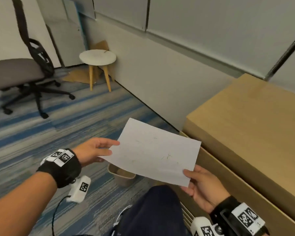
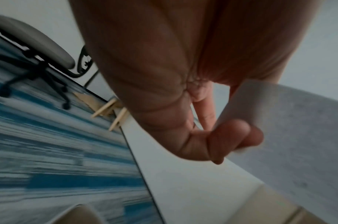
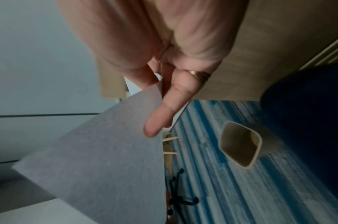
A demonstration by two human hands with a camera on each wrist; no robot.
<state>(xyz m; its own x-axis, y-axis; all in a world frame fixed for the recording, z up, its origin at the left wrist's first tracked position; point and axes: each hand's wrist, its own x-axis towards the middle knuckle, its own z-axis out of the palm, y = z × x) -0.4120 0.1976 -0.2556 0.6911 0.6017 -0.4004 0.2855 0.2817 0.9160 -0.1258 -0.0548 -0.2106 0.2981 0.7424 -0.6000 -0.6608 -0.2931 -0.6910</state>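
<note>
A white sheet of paper (image 1: 153,152) with small bits of debris on top is held level in the air, above a beige waste bin (image 1: 122,174) on the carpet. My left hand (image 1: 95,150) pinches the sheet's left edge between thumb and fingers. My right hand (image 1: 201,186) pinches its near right corner, thumb on top. In the left wrist view the paper (image 2: 290,136) runs past curled fingers (image 2: 229,133). In the right wrist view the sheet (image 3: 106,159) lies under my fingers (image 3: 164,109), and the bin (image 3: 241,144) shows open on the floor.
A wooden desk (image 1: 255,120) stands at the right, against grey partition panels (image 1: 160,65). A small white stool (image 1: 97,57) and an office chair (image 1: 22,72) stand further back on the blue striped carpet (image 1: 41,133). My dark trouser leg (image 1: 152,213) is below the sheet.
</note>
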